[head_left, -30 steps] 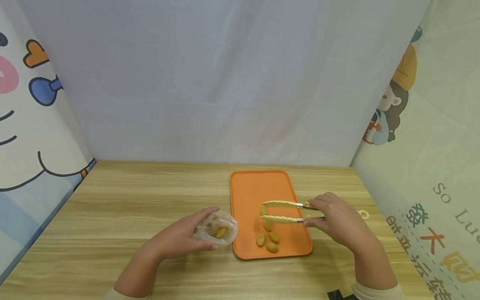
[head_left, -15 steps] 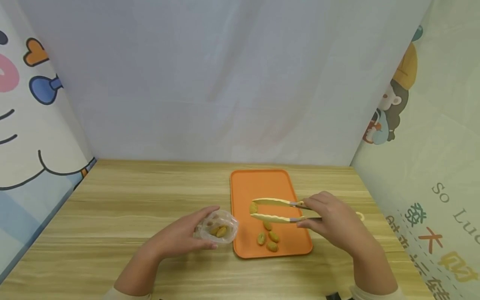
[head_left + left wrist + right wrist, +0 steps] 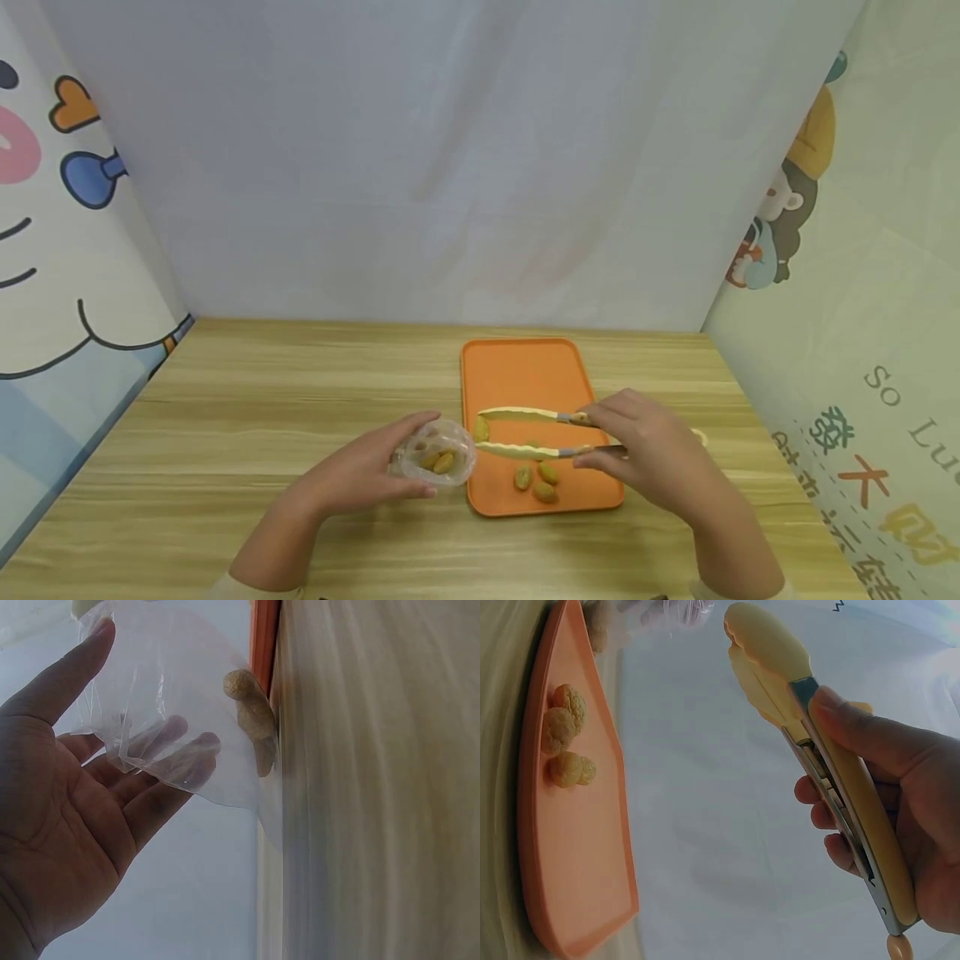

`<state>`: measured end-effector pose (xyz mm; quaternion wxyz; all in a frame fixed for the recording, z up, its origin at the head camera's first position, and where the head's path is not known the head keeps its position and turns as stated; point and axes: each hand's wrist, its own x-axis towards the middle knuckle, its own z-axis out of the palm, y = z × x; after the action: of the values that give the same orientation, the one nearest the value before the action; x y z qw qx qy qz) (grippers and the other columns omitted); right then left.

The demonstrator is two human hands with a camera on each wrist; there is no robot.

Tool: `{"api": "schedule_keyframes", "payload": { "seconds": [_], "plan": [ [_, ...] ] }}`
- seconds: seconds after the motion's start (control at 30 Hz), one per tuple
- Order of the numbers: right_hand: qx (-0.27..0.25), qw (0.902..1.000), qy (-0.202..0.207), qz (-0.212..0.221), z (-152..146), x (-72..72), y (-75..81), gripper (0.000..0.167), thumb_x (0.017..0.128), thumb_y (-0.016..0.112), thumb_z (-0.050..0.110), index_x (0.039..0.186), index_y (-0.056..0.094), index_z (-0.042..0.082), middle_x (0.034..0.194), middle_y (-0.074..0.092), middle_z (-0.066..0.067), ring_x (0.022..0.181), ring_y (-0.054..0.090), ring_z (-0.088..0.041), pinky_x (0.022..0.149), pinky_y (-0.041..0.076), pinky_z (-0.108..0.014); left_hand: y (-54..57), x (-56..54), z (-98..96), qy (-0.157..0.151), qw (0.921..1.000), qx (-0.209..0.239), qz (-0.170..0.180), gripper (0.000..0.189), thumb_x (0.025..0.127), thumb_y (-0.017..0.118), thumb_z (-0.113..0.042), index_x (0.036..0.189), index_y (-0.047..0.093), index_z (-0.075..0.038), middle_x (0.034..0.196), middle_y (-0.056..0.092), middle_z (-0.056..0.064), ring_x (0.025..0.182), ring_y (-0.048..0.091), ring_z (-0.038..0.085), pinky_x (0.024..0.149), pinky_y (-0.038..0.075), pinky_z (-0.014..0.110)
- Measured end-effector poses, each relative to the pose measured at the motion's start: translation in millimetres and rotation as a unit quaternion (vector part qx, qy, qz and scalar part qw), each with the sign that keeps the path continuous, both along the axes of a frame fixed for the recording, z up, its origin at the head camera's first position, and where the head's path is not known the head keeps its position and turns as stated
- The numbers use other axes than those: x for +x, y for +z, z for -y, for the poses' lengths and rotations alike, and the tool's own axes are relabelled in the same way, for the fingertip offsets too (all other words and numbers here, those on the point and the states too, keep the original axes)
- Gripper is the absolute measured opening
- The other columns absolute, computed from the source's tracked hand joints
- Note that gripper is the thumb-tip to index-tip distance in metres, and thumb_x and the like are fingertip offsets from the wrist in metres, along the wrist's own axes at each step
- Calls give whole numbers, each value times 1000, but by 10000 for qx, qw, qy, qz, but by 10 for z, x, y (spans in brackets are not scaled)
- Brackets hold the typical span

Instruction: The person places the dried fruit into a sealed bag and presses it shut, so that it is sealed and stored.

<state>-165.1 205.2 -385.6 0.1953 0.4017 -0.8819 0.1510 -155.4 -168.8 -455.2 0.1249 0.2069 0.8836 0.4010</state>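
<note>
In the head view my left hand [image 3: 363,477] holds a clear plastic bag [image 3: 459,443], its mouth spread toward the tray. Several golden-brown, rough oval lumps [image 3: 255,720] lie in the bottom of the bag, seen through the film in the left wrist view. My right hand [image 3: 648,446] grips cream-tipped metal tongs [image 3: 851,795] by the handles. Between the tong tips is one lump [image 3: 481,429], close to the right of the bag's mouth; the tongs hide it in the right wrist view. Below the tongs, several more lumps [image 3: 545,492] lie on the orange tray [image 3: 525,375].
The tray stands on a wood-grain table [image 3: 300,383], right of centre. A pale cloth [image 3: 375,167] hangs behind the table's far edge, with printed sheets at both sides. The tongs' ring end [image 3: 700,437] sticks out behind the right hand.
My right hand has carried the tongs and the lump leftward over the tray toward the bag. The left hand and the bag have stayed in place.
</note>
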Motion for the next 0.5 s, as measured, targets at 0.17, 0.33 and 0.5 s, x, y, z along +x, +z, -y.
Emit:
{"api": "schedule_keyframes", "payload": {
  "seconds": [0.17,0.33,0.5],
  "plan": [
    [-34,9998,168,-117,90,11,-29,43,76,81,43,113,72,23,102,66,14,91,59,-5,69,51,-20,0,4,-11,3,10000,-30,-33,88,77,75,-60,149,26,-49,147,46,-5,130,49,21,108,40,53],
    [-95,9990,309,-292,157,10,-68,43,81,74,51,110,72,18,101,67,11,89,59,-6,69,52,-20,3,11,-26,-13,10000,-54,-52,88,78,76,-57,150,26,-47,152,41,-3,136,44,24,110,38,54],
    [-117,9984,364,-422,207,0,-114,43,82,71,52,109,72,18,101,69,11,88,60,-6,68,52,-19,4,11,-48,-29,10000,-48,-62,88,79,77,-53,152,27,-42,154,39,-4,139,41,23,111,37,53]
  ]
}}
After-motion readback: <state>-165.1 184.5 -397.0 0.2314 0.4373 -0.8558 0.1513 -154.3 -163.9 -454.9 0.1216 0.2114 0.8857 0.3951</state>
